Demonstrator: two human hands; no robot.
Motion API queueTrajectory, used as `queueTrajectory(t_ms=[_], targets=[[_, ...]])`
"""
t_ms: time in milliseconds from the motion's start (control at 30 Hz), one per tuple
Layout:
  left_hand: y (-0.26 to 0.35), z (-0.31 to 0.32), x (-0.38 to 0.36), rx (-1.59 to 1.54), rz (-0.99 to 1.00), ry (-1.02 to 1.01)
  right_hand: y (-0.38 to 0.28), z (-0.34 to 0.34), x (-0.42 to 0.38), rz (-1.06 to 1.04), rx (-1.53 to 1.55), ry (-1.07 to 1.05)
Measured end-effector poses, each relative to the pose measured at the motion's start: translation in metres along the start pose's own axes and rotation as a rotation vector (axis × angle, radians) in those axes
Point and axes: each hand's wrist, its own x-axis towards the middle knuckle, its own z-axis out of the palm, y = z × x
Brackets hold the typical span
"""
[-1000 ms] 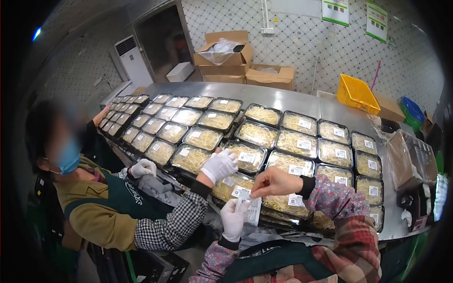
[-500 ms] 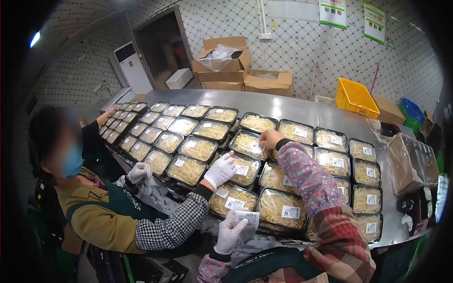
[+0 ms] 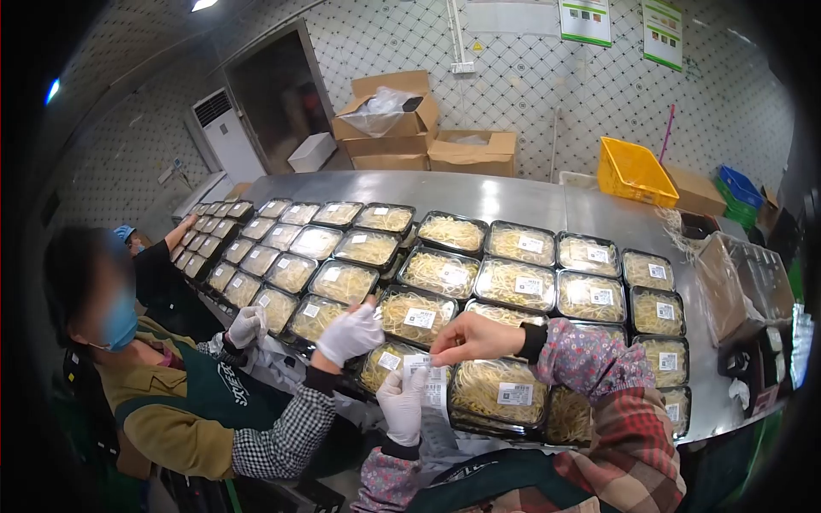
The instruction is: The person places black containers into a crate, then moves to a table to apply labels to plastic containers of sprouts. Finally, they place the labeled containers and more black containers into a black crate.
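Note:
My gloved left hand [image 3: 400, 412] is closed on a strip of printed white labels [image 3: 434, 393] near the front edge of the table. Bare fingers of my right hand [image 3: 481, 337] pinch at the strip's upper edge, just above the left hand. Under and beside my hands are black trays of bean sprouts [image 3: 499, 389] with clear lids, set in rows. A white label [image 3: 516, 393] is stuck on that nearest tray. Another labelled tray [image 3: 419, 314] lies just beyond my fingers.
A co-worker's gloved hand [image 3: 351, 333] is close to my left, over the trays. Further left, another person reaches over more trays [image 3: 205, 245]. Cardboard boxes [image 3: 470, 154] and a yellow crate [image 3: 634, 175] stand along the back. A plastic-covered box [image 3: 740, 278] is at right.
My right hand has come back from a tray in a farther row to the label strip. My left hand has shifted slightly left and up. The co-worker's nearer hand has moved left and down.

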Motion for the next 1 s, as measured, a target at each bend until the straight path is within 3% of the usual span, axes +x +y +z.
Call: queueTrajectory(t_ms=[167,233,267,333,467,667,900,1000], targets=[[-0.012,-0.005,-0.006,0.074,-0.179,-0.149,0.023,-0.028,0.012,-0.048,-0.007,0.135],[-0.004,-0.004,-0.015,0.065,-0.243,-0.208,0.047,-0.090,0.036,-0.131,-0.064,0.553],[-0.001,-0.004,-0.019,0.065,-0.256,-0.205,0.061,-0.127,0.047,-0.058,-0.088,0.726],[0.003,-0.009,-0.027,0.060,-0.275,-0.198,0.112,-0.194,0.069,-0.014,-0.209,0.882],[0.001,-0.022,-0.032,0.043,-0.282,-0.097,0.143,-0.230,0.095,0.228,-0.444,0.865],[0.001,-0.029,-0.034,-0.004,-0.253,-0.028,0.160,-0.216,0.122,0.449,-0.776,0.827],[0.000,-0.029,-0.036,0.043,-0.191,-0.043,0.142,-0.194,0.111,0.434,-1.430,0.789],[0.000,-0.027,-0.039,0.032,-0.200,-0.042,0.132,-0.196,0.106,0.268,-1.424,0.853]])
